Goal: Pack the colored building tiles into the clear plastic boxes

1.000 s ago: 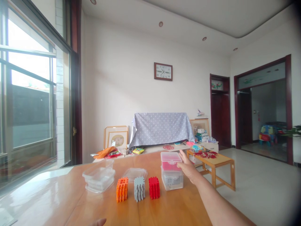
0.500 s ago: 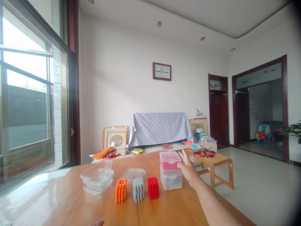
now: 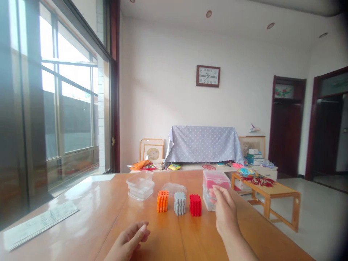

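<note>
My right hand [image 3: 225, 208] is raised in front of two stacked clear plastic boxes, its fingers drawn together and nothing visible in them. The upper box [image 3: 216, 177] has pink contents; my hand partly hides the lower box [image 3: 208, 197]. My left hand [image 3: 132, 235] is over the near table, fingers curled with the thumb against them, nothing visible inside. Between and beyond my hands stand three stacks of notched plastic pieces: an orange stack [image 3: 162, 201], a grey stack [image 3: 179, 203] and a red stack [image 3: 195, 205].
Clear nested tubs [image 3: 140, 188] and a clear lid [image 3: 174, 189] are behind the stacks on the wooden table [image 3: 114, 206]. A printed sheet [image 3: 40, 223] lies at the left. Past the table's right edge is a low wooden stool [image 3: 282, 192].
My right hand has drawn back from beside the stacked boxes, closing its fingers. The left hand has come up into view from the bottom edge. The view has turned left.
</note>
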`<state>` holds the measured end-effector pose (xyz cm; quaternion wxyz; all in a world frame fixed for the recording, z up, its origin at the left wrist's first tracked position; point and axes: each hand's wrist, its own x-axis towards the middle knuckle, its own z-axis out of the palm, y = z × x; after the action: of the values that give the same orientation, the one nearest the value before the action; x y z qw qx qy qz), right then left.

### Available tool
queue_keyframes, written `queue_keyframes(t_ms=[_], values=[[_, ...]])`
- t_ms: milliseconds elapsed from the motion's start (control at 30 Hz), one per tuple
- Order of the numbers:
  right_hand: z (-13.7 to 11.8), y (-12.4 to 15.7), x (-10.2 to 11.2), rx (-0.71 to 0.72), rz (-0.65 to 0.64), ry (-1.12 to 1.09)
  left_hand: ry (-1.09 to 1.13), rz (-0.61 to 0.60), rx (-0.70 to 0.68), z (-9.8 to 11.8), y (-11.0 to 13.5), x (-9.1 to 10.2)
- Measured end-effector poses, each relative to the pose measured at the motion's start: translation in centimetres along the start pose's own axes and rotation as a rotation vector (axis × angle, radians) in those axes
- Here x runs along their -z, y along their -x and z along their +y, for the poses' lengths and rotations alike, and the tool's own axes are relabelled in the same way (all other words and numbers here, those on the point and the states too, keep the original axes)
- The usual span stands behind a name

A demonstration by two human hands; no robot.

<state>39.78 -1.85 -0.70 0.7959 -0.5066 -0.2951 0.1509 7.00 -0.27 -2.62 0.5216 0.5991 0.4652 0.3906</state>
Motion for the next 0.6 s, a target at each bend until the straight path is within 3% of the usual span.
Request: queue_keyframes(t_ms=[133, 267, 400, 600], values=[[0.7, 3.7, -2.8, -0.015, -0.028, 0.031, -0.011, -0.03, -0.015, -1.5, -0.8, 0.5], [2.7, 6.3, -3.7, 0.159, -0.238, 0.163, -0.033, -0.015, -0.084, -2.3, -1.5, 1.0], [4.4, 7.0, -3.4, 0.287, -0.45, 0.34, -0.082, 0.026, -0.157, -3.0, -2.2, 1.3], [6.3, 6.8, -3.3, 0.389, -0.461, 0.484, -0.214, 0.133, -0.207, -5.3, -4.0, 2.2]])
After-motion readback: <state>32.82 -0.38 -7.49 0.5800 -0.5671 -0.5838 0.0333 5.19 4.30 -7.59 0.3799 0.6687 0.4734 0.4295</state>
